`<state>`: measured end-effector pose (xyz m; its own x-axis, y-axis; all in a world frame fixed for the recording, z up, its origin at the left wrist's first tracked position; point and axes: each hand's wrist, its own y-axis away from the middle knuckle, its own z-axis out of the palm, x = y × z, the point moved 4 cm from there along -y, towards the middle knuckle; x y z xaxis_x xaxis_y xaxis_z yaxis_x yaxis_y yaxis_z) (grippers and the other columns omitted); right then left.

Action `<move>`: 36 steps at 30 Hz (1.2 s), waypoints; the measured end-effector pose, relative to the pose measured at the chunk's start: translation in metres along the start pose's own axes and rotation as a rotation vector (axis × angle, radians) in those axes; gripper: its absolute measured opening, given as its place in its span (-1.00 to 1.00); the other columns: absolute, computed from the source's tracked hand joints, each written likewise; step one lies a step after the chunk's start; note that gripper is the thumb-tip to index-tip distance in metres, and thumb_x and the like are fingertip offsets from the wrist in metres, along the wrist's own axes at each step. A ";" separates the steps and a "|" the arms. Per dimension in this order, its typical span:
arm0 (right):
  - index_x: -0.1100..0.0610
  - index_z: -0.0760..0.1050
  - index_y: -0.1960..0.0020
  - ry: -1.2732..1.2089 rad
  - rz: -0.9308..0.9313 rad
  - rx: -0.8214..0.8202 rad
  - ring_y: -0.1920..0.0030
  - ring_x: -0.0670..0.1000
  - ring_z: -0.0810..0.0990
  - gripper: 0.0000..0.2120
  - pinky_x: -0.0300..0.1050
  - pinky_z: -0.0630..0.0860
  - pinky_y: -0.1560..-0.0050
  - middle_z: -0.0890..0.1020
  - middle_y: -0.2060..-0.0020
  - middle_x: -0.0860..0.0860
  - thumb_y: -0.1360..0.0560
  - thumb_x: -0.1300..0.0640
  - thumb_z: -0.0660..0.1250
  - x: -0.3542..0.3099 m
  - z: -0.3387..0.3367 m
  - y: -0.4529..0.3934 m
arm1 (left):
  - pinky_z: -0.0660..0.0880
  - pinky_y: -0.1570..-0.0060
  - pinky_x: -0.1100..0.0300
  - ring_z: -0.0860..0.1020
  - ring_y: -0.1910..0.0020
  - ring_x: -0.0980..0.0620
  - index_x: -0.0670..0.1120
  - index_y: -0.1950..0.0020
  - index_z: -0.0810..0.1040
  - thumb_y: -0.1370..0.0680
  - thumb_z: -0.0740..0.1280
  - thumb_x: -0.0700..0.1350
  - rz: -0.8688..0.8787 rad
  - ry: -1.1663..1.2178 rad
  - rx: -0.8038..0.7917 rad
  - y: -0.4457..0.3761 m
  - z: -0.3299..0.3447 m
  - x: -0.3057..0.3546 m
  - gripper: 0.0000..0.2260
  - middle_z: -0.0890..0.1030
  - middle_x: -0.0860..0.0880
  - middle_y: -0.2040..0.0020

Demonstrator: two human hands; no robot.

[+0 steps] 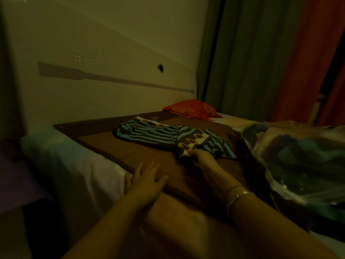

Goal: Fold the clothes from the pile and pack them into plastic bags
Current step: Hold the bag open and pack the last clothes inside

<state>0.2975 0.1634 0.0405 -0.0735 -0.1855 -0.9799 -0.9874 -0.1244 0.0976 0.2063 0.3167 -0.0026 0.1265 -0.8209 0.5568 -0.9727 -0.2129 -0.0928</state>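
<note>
A blue-and-dark striped garment [149, 132] with orange and white patterned panels lies spread on a brown board [115, 148] on the bed. My right hand [202, 157] pinches the garment's near right corner, where the fabric is bunched. My left hand [147, 179] rests flat on the board's near edge with fingers straight, holding nothing. A clear plastic bag [298, 156] stuffed with clothes sits at the right of the board.
A red cushion [190, 109] lies at the far end of the bed by the wall. Grey-green and red curtains [261, 62] hang at the back right. A white sheet [74, 165] covers the bed's left side. The room is dim.
</note>
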 end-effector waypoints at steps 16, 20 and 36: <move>0.02 0.52 -0.12 -0.122 -0.393 -0.198 -0.14 -0.01 0.60 -0.75 -0.21 0.54 -0.01 0.59 -0.16 0.03 -0.59 0.28 0.16 0.003 -0.120 0.284 | 0.49 0.02 0.13 0.52 0.14 0.13 0.04 0.12 0.50 -0.61 0.23 -0.18 0.198 0.897 0.367 0.214 -0.027 0.144 -0.83 0.56 0.02 0.12; -0.05 0.39 -0.29 -0.009 -0.544 -0.107 -0.28 -0.07 0.44 -0.66 -0.32 0.53 0.06 0.44 -0.28 -0.08 -0.58 0.24 0.24 -0.004 -0.133 0.313 | 0.53 0.16 0.30 0.57 0.20 0.17 -0.02 0.13 0.52 -0.61 0.21 -0.22 0.326 0.998 0.304 0.240 -0.064 0.169 -0.82 0.59 0.00 0.15; 0.12 0.51 -0.15 0.015 -0.782 0.052 0.06 -0.09 0.64 -0.77 -0.35 0.52 0.20 0.64 0.03 0.02 -0.50 0.18 0.37 -0.080 -0.215 0.385 | 0.58 0.04 0.17 0.63 0.10 0.04 -0.07 -0.10 0.58 -0.59 0.25 -0.18 0.608 0.840 -0.282 0.287 -0.097 0.302 -0.84 0.66 -0.04 0.09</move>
<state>-0.0472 -0.0791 0.1942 0.6474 -0.0764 -0.7583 -0.7571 -0.1788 -0.6284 -0.0540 0.0590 0.2192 -0.4632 -0.0983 0.8808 -0.8510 0.3267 -0.4111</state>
